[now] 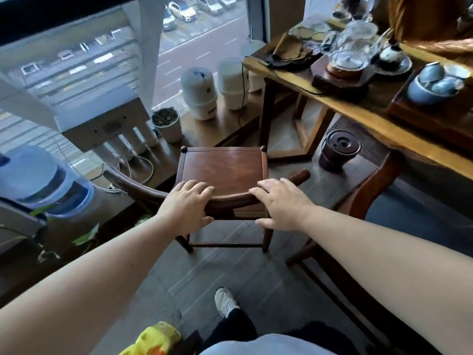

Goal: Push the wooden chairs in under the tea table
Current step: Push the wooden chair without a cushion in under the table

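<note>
A dark wooden chair [225, 167] with a square seat and a curved back rail stands on the grey floor in the middle of the view, left of the tea table [358, 108]. My left hand [188, 203] grips the back rail left of its centre, fingers over the top and thumb below. My right hand [281, 203] lies on the rail right of centre, its fingers spread over the top. The chair's seat is out in the open beside the table's near corner, not under the tabletop. The table is a thick light-wood slab with dark legs, loaded with tea ware.
A low dark stool with a lidded pot [340, 149] stands under the table edge. Along the window ledge are white canisters [199, 93], a small pot [167, 124], cables and a water jug [43, 180]. My shoe [225, 301] is behind the chair.
</note>
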The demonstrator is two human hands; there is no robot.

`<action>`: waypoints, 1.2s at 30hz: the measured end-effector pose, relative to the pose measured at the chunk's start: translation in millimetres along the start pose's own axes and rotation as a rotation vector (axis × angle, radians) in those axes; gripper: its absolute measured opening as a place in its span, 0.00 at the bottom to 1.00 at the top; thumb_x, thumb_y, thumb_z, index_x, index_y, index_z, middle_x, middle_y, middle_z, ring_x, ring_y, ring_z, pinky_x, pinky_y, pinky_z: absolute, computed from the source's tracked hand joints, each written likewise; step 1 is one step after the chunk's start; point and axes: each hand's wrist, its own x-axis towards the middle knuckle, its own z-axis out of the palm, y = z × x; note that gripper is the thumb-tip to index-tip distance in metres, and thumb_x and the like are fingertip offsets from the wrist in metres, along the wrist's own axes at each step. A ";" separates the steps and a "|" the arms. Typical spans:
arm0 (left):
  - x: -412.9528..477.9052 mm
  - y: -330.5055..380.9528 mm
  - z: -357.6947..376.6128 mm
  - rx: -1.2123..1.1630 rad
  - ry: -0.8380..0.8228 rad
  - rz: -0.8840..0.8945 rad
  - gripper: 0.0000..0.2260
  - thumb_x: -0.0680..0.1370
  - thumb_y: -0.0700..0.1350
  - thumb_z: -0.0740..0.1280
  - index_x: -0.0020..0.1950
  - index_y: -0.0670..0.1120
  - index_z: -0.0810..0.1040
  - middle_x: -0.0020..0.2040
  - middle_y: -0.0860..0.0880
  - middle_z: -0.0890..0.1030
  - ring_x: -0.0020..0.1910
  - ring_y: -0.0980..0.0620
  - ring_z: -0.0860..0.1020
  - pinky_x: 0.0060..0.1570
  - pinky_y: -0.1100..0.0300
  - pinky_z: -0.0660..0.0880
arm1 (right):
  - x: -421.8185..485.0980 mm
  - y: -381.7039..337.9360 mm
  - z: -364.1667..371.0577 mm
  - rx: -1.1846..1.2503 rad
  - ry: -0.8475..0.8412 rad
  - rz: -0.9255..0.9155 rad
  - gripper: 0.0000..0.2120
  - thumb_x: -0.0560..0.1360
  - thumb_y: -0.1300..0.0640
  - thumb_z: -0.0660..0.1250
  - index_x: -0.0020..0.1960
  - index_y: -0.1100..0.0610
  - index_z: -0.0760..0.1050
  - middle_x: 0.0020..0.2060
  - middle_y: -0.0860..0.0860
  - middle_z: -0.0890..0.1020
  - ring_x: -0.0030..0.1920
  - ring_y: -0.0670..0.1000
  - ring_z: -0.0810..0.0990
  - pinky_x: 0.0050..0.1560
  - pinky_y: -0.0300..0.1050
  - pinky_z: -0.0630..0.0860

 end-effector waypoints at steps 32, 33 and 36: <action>36.4 -49.7 32.2 0.184 -0.345 0.081 0.15 0.70 0.52 0.61 0.57 0.54 0.72 0.43 0.54 0.80 0.42 0.49 0.80 0.30 0.58 0.65 | 95.0 5.9 13.1 0.230 -0.616 0.076 0.10 0.61 0.51 0.69 0.41 0.51 0.76 0.34 0.48 0.78 0.38 0.56 0.79 0.36 0.44 0.73; 40.2 -47.2 31.9 0.180 -0.341 0.095 0.17 0.70 0.52 0.62 0.58 0.54 0.72 0.43 0.54 0.80 0.42 0.49 0.80 0.30 0.58 0.64 | 90.2 8.7 13.7 0.233 -0.612 0.089 0.10 0.62 0.51 0.69 0.42 0.51 0.76 0.35 0.48 0.78 0.39 0.57 0.79 0.37 0.44 0.73; 55.0 -36.3 29.2 0.163 -0.340 0.134 0.14 0.71 0.51 0.62 0.56 0.53 0.72 0.44 0.53 0.81 0.42 0.49 0.80 0.31 0.57 0.66 | 76.7 19.4 15.0 0.256 -0.615 0.132 0.10 0.62 0.50 0.68 0.42 0.50 0.76 0.38 0.49 0.80 0.41 0.57 0.79 0.39 0.45 0.75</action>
